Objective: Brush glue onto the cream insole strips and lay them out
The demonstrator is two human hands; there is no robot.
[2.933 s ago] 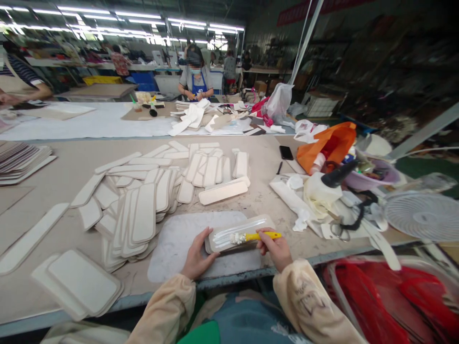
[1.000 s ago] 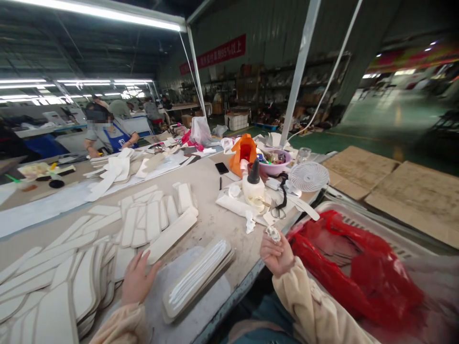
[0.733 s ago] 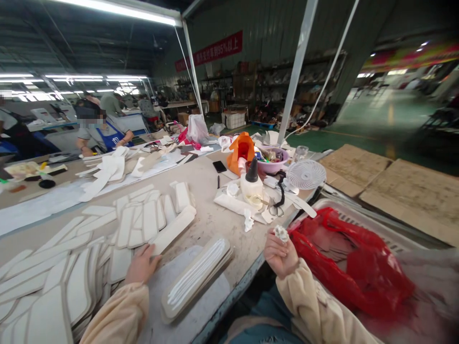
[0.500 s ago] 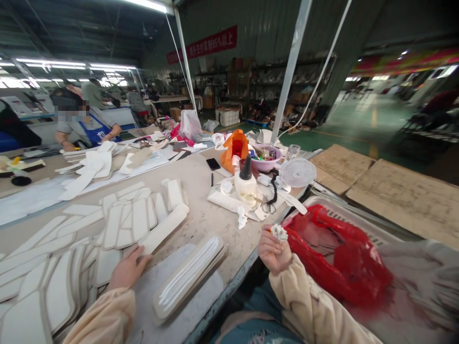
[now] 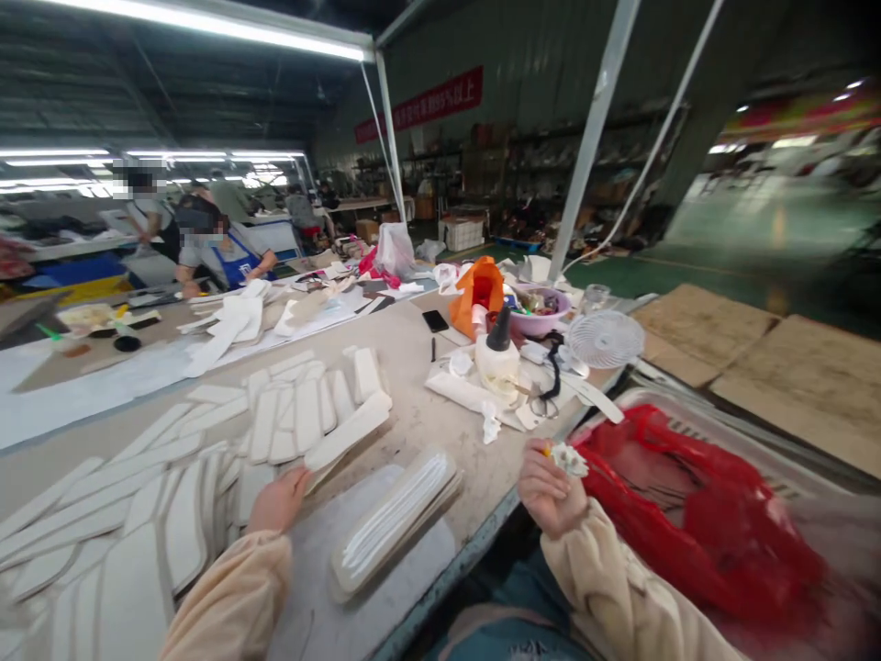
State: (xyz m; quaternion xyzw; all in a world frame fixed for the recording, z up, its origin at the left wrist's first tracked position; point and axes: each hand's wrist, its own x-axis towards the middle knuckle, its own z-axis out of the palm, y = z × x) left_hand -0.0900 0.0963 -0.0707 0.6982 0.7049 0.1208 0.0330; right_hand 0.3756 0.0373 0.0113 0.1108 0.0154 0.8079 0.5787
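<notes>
At the near end of a long off-white strip (image 5: 350,431), my left hand (image 5: 279,498) has its fingers closed on the edge. Several pale rounded pieces (image 5: 148,491) lie spread and overlapping beside and beyond it. My right hand (image 5: 551,491), raised by the table edge, is closed around a glue brush (image 5: 570,460) with a lumpy white head and a bit of yellow. Between the hands sits a stack of rounded pieces (image 5: 399,523), its top one streaked with white glue, on a pale sheet (image 5: 289,588).
A white bottle with a dark cone tip (image 5: 498,358) stands on the table near an orange bag (image 5: 477,298), a lilac basin (image 5: 537,317) and a small fan (image 5: 606,340). A red plastic bag (image 5: 695,514) lies at right. A co-worker (image 5: 230,252) sits across the table.
The view has swung left and slightly up, so things appear further right. My left fingers have closed on the end of the long strip. My right hand still holds the brush.
</notes>
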